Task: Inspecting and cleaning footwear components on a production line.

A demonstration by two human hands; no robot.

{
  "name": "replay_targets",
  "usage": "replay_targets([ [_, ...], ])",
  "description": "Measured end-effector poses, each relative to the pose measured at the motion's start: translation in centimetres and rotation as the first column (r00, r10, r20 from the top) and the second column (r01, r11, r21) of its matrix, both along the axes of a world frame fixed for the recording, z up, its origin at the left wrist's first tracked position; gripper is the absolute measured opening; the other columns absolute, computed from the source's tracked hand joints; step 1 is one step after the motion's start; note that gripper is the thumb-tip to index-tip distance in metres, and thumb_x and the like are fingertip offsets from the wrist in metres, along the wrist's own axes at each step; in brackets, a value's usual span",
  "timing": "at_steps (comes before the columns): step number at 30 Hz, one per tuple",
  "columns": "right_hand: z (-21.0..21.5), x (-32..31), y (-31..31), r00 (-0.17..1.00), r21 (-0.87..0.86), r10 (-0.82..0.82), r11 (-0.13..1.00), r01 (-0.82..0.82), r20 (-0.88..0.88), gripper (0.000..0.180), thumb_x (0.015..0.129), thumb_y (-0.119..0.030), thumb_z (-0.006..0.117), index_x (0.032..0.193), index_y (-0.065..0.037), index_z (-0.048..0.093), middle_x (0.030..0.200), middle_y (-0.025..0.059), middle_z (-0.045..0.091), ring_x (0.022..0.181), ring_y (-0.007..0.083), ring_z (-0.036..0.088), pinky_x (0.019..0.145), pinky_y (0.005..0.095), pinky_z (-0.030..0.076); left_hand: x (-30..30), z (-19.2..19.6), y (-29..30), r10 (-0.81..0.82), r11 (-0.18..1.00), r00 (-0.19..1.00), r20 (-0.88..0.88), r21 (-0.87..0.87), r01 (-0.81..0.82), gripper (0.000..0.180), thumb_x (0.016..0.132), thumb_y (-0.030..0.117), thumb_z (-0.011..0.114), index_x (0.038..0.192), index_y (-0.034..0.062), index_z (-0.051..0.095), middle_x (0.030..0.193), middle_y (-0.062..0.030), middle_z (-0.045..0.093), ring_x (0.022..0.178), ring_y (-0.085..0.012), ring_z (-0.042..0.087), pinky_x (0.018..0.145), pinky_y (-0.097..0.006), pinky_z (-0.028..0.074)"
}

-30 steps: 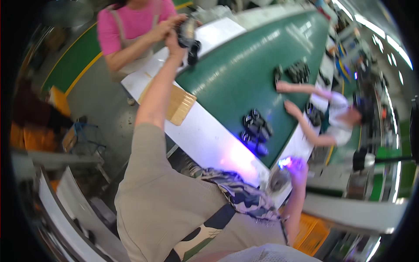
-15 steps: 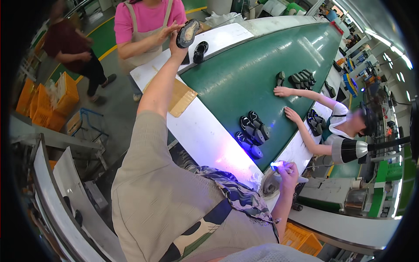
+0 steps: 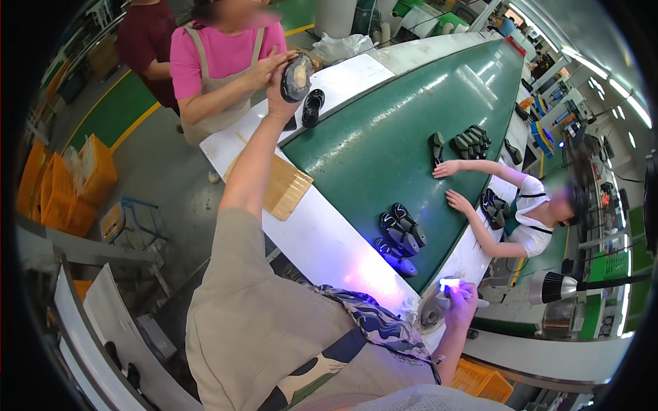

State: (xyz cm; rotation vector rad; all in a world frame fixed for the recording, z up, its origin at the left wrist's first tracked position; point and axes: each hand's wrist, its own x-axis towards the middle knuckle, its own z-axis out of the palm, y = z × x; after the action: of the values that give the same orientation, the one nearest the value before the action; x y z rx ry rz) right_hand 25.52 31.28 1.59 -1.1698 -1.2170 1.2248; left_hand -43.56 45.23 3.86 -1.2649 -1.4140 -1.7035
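Observation:
My left hand (image 3: 279, 99) is stretched out to the far left, gripping a dark shoe (image 3: 297, 79) with its pale, rough underside turned toward me. A co-worker's hand (image 3: 272, 66) in front of a pink top is right beside my left hand, touching it or the shoe; I cannot tell which. A black shoe (image 3: 313, 108) stands just to the right on the white table edge. At the lower right my right hand (image 3: 462, 305) is closed on a slim pale tool (image 3: 449, 282), its tip glowing blue-white. A grey roll (image 3: 432, 312) lies beside that hand.
A green conveyor belt (image 3: 356, 151) runs away from me, bearing several black shoes (image 3: 401, 233). Cardboard (image 3: 288, 190) lies on the white ledge (image 3: 322, 229). Across the belt, another co-worker's hands (image 3: 458, 201) rest on it. A black lamp (image 3: 552, 288) juts in at right.
The view has shifted slightly. The shoe in my left hand has turned a little more upright. My right hand is slightly lower. The person in dark red is now behind the co-worker in pink.

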Motion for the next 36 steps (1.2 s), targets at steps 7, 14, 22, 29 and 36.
replay_targets([
  [7,4.4,0.8,-3.6,0.97,-0.047,-0.22,0.975,0.216,-0.104,0.02,0.087,-0.002,0.071,0.091,-0.01,0.053,0.091,0.0032,0.06,0.087,0.018,0.062,0.082,0.0358,0.053,-1.9,1.5,-0.5,0.023,0.999,0.99,-0.142,0.041,-0.017,0.063,0.069,0.016,0.084,0.124,0.0038,0.056,0.116,-0.0155,0.065,0.107,-0.0327,0.065,0.093,-0.038,0.052],
  [14,4.1,1.9,-6.3,0.895,-0.078,-0.394,0.919,0.386,-0.208,0.016,0.088,-0.002,0.069,0.098,-0.007,0.057,0.092,0.0047,0.063,0.084,0.0175,0.063,0.077,0.0344,0.054,-0.4,1.3,1.6,-0.15,0.975,0.96,-0.235,-0.194,0.105,0.061,0.069,0.018,0.086,0.122,0.0036,0.059,0.113,-0.0155,0.068,0.101,-0.0308,0.068,0.09,-0.038,0.053],
  [22,2.6,8.2,-8.7,0.761,-0.076,-0.625,0.779,0.623,-0.173,0.02,0.083,-0.004,0.076,0.091,-0.006,0.058,0.08,0.0047,0.063,0.068,0.015,0.062,0.062,0.0298,0.053,3.6,4.7,0.1,-0.113,0.978,0.924,-0.365,-0.206,0.038,0.051,0.076,0.022,0.085,0.114,-0.0038,0.065,0.106,-0.0126,0.072,0.091,-0.0192,0.071,0.083,-0.032,0.056],
  [29,-7.7,16.6,-9.5,0.765,-0.225,-0.644,0.747,0.625,-0.016,0.021,0.082,-0.008,0.077,0.094,-0.01,0.06,0.081,0.0017,0.064,0.068,0.0127,0.062,0.06,0.0289,0.053,14.6,-1.0,-6.8,-0.519,0.451,-0.004,0.855,0.278,0.848,0.035,0.089,0.014,0.063,0.119,-0.0048,0.062,0.12,-0.0145,0.064,0.112,-0.027,0.062,0.096,-0.041,0.052],
  [36,-12.0,16.8,-9.7,0.808,-0.354,-0.589,0.757,0.55,-0.004,0.016,0.081,-0.003,0.073,0.091,-0.006,0.061,0.081,0.0027,0.062,0.067,0.0131,0.06,0.059,0.0286,0.052,37.5,-18.4,-15.3,0.102,0.301,-0.549,0.83,0.5,0.812,0.034,0.077,0.019,0.068,0.108,0.0075,0.064,0.107,-0.0098,0.068,0.104,-0.0296,0.064,0.098,-0.046,0.05],
])
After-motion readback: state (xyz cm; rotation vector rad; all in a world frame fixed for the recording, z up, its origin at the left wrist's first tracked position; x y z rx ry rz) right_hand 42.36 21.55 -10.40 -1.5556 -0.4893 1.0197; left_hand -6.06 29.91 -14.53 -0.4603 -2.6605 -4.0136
